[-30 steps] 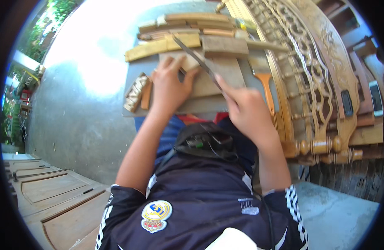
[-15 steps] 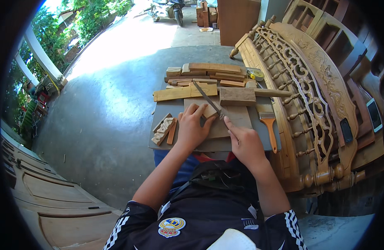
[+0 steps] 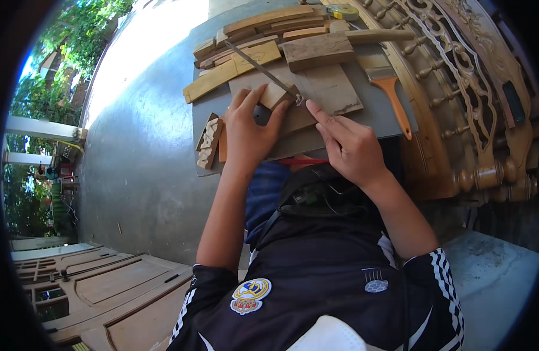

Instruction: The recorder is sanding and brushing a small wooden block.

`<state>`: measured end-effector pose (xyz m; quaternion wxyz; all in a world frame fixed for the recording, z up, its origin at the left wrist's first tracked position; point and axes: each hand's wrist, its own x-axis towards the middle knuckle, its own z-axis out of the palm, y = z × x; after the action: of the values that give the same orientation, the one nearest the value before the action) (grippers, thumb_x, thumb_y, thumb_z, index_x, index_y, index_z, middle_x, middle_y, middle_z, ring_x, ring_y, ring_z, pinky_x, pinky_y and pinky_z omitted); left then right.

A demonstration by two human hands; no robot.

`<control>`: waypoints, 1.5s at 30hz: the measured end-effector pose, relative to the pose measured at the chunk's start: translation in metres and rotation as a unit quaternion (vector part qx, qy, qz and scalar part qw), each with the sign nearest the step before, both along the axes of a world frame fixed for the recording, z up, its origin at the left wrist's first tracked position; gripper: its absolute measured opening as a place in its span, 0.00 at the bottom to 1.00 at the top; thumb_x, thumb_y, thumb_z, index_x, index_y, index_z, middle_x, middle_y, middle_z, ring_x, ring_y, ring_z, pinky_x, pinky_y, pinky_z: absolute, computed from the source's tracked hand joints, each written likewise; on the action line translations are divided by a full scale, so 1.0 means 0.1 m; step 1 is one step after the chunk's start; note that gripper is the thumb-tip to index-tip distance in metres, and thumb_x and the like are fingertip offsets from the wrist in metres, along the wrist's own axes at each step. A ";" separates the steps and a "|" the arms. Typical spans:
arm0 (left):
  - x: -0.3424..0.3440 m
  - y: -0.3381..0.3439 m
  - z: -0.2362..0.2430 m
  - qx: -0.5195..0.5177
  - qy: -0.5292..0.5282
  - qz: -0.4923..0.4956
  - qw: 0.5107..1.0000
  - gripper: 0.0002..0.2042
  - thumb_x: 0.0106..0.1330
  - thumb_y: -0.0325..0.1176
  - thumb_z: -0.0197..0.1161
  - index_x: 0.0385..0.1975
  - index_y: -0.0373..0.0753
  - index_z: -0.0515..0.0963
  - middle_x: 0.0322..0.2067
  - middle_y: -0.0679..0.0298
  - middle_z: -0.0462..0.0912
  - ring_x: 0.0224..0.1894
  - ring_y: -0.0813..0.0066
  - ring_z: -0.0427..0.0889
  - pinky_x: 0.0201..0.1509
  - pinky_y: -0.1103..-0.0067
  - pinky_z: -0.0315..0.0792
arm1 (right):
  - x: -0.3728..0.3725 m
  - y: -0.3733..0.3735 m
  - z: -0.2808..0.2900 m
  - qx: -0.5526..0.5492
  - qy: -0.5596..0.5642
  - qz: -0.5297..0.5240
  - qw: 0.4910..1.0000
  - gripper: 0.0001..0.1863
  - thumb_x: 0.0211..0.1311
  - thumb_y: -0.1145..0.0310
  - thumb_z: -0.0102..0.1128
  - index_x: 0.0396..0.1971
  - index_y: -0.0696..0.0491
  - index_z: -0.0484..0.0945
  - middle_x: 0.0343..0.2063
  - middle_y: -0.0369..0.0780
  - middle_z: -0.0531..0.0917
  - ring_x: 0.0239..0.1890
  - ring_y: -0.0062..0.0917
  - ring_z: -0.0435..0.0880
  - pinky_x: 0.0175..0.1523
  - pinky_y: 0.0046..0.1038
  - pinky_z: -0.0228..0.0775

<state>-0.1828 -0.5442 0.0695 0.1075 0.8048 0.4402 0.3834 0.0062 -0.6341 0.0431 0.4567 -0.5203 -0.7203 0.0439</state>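
Note:
My left hand (image 3: pixel 250 126) grips a small pale wooden block (image 3: pixel 273 96) between thumb and fingers, pressing it against a flat wooden board (image 3: pixel 325 88). Across the block's top lies a long, thin, dark metal file (image 3: pixel 255 65), slanting away to the far left. My right hand (image 3: pixel 354 143) is closed at the file's near end, index finger stretched along it; the handle is hidden in the fist. A small pale tangle (image 3: pixel 300 100) shows at that end, too small to make out. Beside my left wrist stands a carved wooden piece (image 3: pixel 208 142).
Behind the board lie a yellowish plank (image 3: pixel 231 72), a thick brown block (image 3: pixel 318 51) and stacked wooden strips (image 3: pixel 269 21). A tape measure (image 3: pixel 343 11) sits at the back, a wide paintbrush (image 3: pixel 392 99) on the right. Carved furniture (image 3: pixel 480 76) leans close to the table's right side.
My view has tilted and turned, so the table sits higher in the picture. Both hands keep their holds; the file stays across the block with little visible shift.

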 end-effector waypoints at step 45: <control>0.10 -0.06 0.03 -0.016 -0.050 -0.015 0.999 0.21 0.57 0.38 0.74 0.50 0.39 0.83 0.38 0.56 0.80 0.40 0.55 0.81 0.45 0.67 0.77 | 0.62 -0.63 0.24 -0.283 0.383 -0.107 0.873 0.19 0.68 0.78 0.60 0.57 0.66 0.74 0.46 0.45 0.82 0.23 0.22 0.85 0.22 0.19 0.75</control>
<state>-0.1727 -0.5507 0.0723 0.1483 0.7895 0.4282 0.4139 0.0682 -0.6967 0.0676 0.5318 -0.6435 -0.3860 0.3926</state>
